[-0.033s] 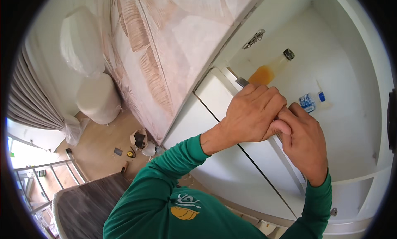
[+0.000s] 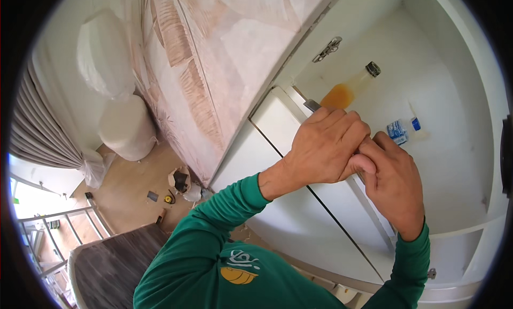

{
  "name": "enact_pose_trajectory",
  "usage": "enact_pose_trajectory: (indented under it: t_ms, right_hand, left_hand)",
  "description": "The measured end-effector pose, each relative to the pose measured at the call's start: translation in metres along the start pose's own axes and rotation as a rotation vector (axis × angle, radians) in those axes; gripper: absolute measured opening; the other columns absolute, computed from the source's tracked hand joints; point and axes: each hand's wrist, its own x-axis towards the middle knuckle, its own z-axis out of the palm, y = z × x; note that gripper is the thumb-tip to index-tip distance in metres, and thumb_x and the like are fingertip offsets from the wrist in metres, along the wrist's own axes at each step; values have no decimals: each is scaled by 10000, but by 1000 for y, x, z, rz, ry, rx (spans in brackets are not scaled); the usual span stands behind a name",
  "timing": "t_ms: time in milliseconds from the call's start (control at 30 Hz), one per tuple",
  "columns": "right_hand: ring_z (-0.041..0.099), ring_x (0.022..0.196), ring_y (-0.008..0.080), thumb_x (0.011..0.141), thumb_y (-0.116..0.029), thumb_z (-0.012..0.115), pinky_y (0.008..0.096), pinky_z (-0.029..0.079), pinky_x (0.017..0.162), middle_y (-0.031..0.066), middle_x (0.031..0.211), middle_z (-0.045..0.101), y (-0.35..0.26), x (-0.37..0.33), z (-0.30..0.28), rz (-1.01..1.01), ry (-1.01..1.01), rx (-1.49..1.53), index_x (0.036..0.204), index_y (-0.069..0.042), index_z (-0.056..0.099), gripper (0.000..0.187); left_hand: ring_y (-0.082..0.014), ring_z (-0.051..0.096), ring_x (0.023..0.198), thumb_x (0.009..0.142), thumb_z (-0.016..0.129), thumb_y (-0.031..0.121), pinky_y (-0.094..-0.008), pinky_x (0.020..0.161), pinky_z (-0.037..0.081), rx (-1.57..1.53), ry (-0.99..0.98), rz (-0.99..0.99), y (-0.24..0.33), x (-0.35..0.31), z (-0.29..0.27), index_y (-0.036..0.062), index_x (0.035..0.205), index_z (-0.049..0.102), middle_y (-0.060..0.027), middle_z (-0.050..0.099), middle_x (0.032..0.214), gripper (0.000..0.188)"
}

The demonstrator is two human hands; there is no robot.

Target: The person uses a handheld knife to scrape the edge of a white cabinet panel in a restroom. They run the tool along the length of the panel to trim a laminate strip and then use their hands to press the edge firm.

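Note:
My left hand (image 2: 327,146) and my right hand (image 2: 396,182) meet over the edge of a white cabinet panel (image 2: 283,148), fingers curled and pressed together. A grey strip (image 2: 312,105) juts out beyond my left knuckles and seems to run along the panel's edge under both hands. What my fingers close on is hidden. Just past my left hand, inside the white cabinet, lies a clear bottle (image 2: 337,96) with orange liquid and a dark cap. Near my right fingers is a small crumpled plastic bottle (image 2: 396,132) with a blue label, its blue cap (image 2: 416,124) beside it.
A metal hinge (image 2: 327,49) is fixed to the cabinet's inner wall. Plastic-covered patterned panelling (image 2: 235,52) rises at the upper left. On the floor are a paper bag (image 2: 180,180), a yellow tape measure (image 2: 169,199) and a wrapped white stool (image 2: 127,128). A dark-topped piece (image 2: 117,261) stands lower left.

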Motion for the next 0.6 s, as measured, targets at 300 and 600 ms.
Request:
enact_pose_trajectory:
  t_ms: [300,600]
  right_hand:
    - [662,710,358,1079,-308,724,460,542,618,107,951,618,-15,17,18,-12,34,-29,1170,-155,720,178]
    - [642,711,360,991,-230,791,477,524,629,102,919,608,-9,8,-19,22,-12,-27,1143,-153,792,171]
  left_hand:
    - [-315,638,776,1067,627,593,-421,817,500,31,77,43,-27,-4,-10,104,1033,670,-67,620,866,492]
    - [-280,641,838,994,690,599,-391,811,469,-58,84,0,4,9,3,70,1081,677,-80,657,980,536]
